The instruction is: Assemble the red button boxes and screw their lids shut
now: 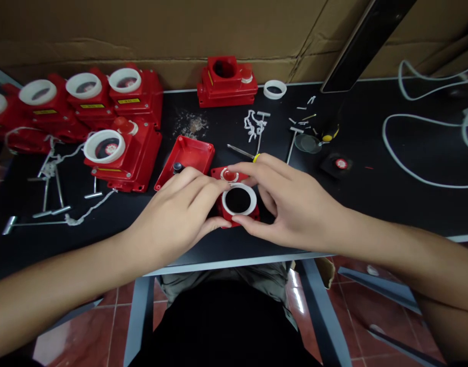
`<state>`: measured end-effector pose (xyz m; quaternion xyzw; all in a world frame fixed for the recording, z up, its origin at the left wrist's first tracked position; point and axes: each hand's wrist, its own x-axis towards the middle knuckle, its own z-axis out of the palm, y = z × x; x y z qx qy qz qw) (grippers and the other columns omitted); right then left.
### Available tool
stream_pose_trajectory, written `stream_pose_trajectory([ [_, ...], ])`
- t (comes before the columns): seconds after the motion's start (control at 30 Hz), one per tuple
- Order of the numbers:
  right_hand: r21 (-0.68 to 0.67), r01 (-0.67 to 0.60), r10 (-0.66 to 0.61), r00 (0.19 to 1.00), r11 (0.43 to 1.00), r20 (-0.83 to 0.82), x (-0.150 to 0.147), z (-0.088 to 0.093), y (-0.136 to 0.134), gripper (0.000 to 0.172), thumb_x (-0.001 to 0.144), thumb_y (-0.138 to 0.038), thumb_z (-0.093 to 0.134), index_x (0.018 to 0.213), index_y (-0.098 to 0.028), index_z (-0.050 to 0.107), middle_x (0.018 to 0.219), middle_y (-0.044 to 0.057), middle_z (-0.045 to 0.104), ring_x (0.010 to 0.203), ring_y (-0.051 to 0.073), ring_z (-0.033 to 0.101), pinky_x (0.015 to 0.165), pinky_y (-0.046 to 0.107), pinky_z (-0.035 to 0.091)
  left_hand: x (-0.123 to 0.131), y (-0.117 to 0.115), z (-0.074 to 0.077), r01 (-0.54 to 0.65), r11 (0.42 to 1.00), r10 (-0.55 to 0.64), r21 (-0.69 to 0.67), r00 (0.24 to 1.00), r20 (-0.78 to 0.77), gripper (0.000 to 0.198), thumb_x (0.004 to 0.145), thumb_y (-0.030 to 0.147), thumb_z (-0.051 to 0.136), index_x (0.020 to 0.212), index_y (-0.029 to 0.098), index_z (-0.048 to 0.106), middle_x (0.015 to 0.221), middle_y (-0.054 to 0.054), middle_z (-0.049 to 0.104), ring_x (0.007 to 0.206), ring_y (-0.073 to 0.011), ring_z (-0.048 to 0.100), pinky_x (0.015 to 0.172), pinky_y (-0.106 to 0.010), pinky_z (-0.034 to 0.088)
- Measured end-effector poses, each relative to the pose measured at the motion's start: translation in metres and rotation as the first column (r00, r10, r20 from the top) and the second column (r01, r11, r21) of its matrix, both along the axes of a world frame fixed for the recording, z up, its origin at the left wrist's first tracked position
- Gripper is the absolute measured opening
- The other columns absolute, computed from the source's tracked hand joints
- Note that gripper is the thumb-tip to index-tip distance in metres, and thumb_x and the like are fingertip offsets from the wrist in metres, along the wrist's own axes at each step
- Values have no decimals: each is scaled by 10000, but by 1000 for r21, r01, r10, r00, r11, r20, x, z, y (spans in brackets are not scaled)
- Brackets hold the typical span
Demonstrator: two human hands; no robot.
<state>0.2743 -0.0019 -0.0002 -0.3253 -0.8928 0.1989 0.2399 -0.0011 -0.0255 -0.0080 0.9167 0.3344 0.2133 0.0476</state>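
Observation:
Close to the desk's front edge lies a red box cover (252, 213) with a white ring (252, 189) seated on its round opening, black inside. My left hand (184, 209) pinches the ring and cover from the left, fingertips on the upper rim and thumb low. From the right, my right hand (287, 204) closes on the same ring, its thumb at the lower rim and its index finger near the red lamp (229, 175). A screwdriver (241, 152) lies just beyond the right hand, which hides part of it. Left of the cover sits an open red box base (191, 155).
Several red boxes with white rings (125, 153) stand at the left, beside small metal hammers (58, 186) on cords. Behind are a ringless red box (228, 84) and a loose white ring (275, 89). Clear discs (308, 143) and a white cable (409, 176) lie right.

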Motion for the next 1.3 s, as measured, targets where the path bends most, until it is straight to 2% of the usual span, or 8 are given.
stream_pose_trajectory([
  [0.13, 45, -7, 5, 999, 999, 45, 3, -1, -2, 599, 1122, -424, 762, 1615, -128, 594, 1265, 148, 762, 926, 223, 797, 543, 289, 537, 1, -1, 2, 12, 999, -12, 49, 1000, -14, 380, 1181, 374, 732, 1441, 106, 662, 1271, -181, 848, 1117, -337, 772, 981, -488, 665],
  [0.23, 135, -8, -10, 992, 991, 129, 4, 0, -5, 605, 1173, -450, 690, 1657, -113, 556, 1227, 144, 778, 832, 210, 779, 555, 311, 585, 1, -1, 2, 17, 994, -14, 104, 999, -31, 340, 1178, 340, 736, 1413, 98, 690, 1269, -184, 858, 1107, -337, 777, 935, -482, 672],
  [0.37, 249, -10, -35, 984, 968, 176, 2, 0, -10, 599, 1205, -448, 608, 1639, -38, 553, 1231, 184, 790, 813, 228, 791, 567, 328, 626, 1, -1, 5, 38, 986, -27, 163, 997, -67, 313, 1186, 324, 713, 1361, 66, 734, 1209, -186, 863, 1056, -338, 772, 869, -477, 666],
  [0.57, 195, 3, -27, 992, 981, 120, -1, -5, -8, 611, 1178, -464, 655, 1625, -57, 567, 1283, 202, 766, 898, 265, 832, 667, 361, 700, 0, -2, 8, 28, 986, -14, 167, 996, -89, 326, 1187, 321, 704, 1360, 49, 757, 1237, -190, 870, 1075, -356, 770, 871, -503, 672],
  [0.73, 174, -79, 52, 986, 981, 155, 2, -3, -1, 709, 1171, -587, 653, 1629, -56, 550, 1321, 235, 763, 995, 312, 845, 744, 435, 740, -3, 1, 7, 27, 993, -22, 112, 999, -41, 310, 1156, 300, 748, 1376, 82, 760, 1247, -173, 873, 1104, -330, 780, 906, -480, 687],
  [0.97, 217, -91, 65, 990, 972, 124, 0, -8, 8, 406, 1237, -442, 512, 1394, -134, 724, 1197, 150, 803, 922, 230, 790, 699, 354, 652, -2, 0, 3, 1, 997, -2, 82, 1000, 13, 295, 1129, 263, 743, 1376, 102, 757, 1241, -169, 880, 1092, -324, 794, 900, -471, 684],
  [1.13, 244, -93, 59, 988, 965, 142, -10, -11, 17, 413, 1246, -349, 440, 1254, -135, 793, 1141, 163, 803, 973, 257, 742, 802, 394, 581, -2, 0, 0, 16, 996, -17, 93, 1000, 8, 310, 1099, 245, 793, 1361, 94, 720, 1246, -166, 864, 1094, -342, 776, 914, -485, 673],
  [1.3, 162, -38, 2, 977, 986, 215, -37, -1, 33, 471, 1252, -303, 399, 977, -179, 760, 925, 87, 716, 824, 217, 628, 794, 365, 465, -4, 2, -8, -25, 1000, 25, 10, 998, 60, 334, 1033, 289, 899, 1212, 157, 650, 1109, -132, 814, 995, -323, 770, 845, -456, 655],
])
